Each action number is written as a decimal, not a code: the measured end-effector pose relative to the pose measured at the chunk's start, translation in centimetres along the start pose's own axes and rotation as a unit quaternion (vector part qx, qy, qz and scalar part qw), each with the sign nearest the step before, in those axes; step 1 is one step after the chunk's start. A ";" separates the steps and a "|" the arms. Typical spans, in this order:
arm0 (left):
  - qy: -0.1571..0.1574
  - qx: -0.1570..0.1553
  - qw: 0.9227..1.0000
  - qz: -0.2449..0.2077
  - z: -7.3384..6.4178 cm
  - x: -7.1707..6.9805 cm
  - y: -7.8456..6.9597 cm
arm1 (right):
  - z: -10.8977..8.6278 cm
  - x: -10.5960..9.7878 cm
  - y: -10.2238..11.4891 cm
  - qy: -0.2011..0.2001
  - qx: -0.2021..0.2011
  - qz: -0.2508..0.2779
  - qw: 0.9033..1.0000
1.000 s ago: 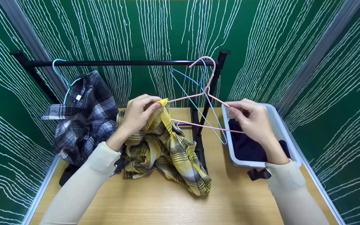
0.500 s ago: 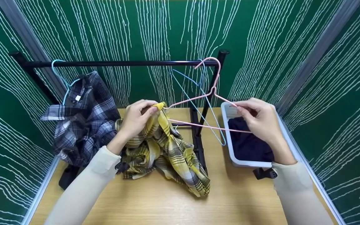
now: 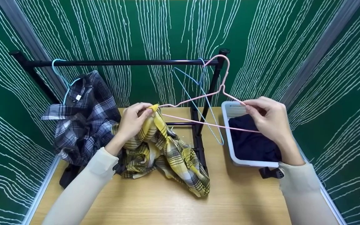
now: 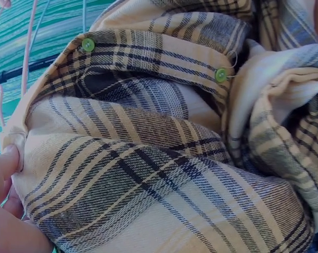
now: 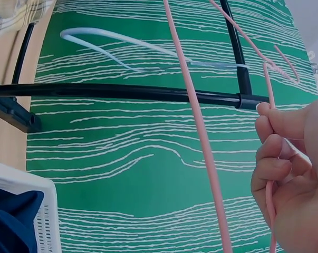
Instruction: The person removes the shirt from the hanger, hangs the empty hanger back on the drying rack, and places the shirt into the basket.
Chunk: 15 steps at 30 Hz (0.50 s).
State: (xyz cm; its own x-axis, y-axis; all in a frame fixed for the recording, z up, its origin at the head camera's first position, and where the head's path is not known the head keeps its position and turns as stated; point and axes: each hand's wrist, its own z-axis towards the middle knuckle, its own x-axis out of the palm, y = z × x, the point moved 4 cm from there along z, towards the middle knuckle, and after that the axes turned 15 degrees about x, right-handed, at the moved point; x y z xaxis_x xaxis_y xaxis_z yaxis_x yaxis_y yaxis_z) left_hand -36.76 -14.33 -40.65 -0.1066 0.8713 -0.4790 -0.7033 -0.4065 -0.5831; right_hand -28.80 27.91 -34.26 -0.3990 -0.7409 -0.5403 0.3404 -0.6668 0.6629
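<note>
- Left hand (image 3: 133, 119): fingertips clamped on yellow shirt (image 3: 181, 156), bunched below
- Right hand (image 3: 269, 118): fingertips clamped on pink hanger (image 5: 198, 121)
- Done: dark shirt (image 3: 87, 123) hung, left of left fingers
- Part-done, I judge: hanger meets yellow shirt only beside left fingers
- Probably remaining: navy cloth (image 3: 252, 145) below right fingers

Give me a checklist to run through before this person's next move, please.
1. Left hand grips the yellow-and-black plaid cloth shirt by its edge: ok.
2. Right hand pinches the thin pink wire hanger: ok.
3. Hanger's left end well inside the shirt: cannot tell, cloth hides it.
4. Hanger's right shoulder covered by shirt: not ok, bare.
5. Bare light-blue wire hanger hooked on the black metal rail: ok.
6. Shirt lifted off the pale wooden table: cannot tell.
</note>
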 end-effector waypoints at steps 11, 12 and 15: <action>0.069 -0.028 0.997 0.005 -1.4 0.7 1.1 | 0.1 -0.4 0.3 -0.013 0.002 0.005 1.000; 0.079 -0.030 0.996 0.005 -1.6 0.9 1.2 | 0.1 -0.4 0.3 -0.014 0.003 0.005 1.000; 0.110 -0.035 0.993 0.010 -2.2 1.4 1.6 | 0.0 -0.3 0.4 -0.016 0.007 0.005 1.000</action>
State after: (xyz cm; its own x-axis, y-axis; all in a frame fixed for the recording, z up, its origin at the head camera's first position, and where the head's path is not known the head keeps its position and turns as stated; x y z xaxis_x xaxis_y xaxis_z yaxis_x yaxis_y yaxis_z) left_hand -36.52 -14.36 -43.74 0.0422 0.7849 -0.6182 -0.6513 -0.4476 -0.6128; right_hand -28.58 27.82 -33.80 -0.4233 -0.7449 -0.5157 0.3329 -0.6573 0.6762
